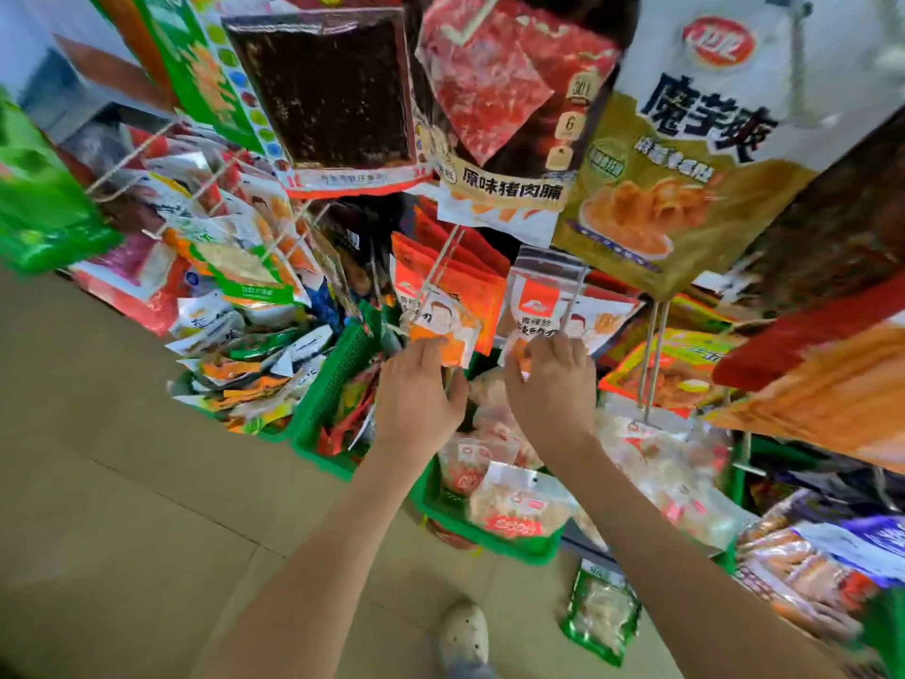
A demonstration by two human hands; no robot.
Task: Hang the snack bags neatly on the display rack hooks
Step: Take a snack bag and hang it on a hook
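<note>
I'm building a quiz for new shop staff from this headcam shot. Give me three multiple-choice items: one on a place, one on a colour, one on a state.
1. Where does the small green-edged snack bag lie?
A. On the tan tiled floor
B. On a hook
C. In a hand

2. What colour are the plastic mesh baskets below the hooks?
A. Blue
B. Green
C. Black

3. What is the right hand doing?
A. Hanging empty at the side
B. Holding a basket
C. Touching the orange-and-white snack bag at the wire hook

Answers: 1 A, it lies flat on the tiles near the light shoe; 2 B, walls and rims are green; 3 C, fingers reach the bag's lower edge.
</note>
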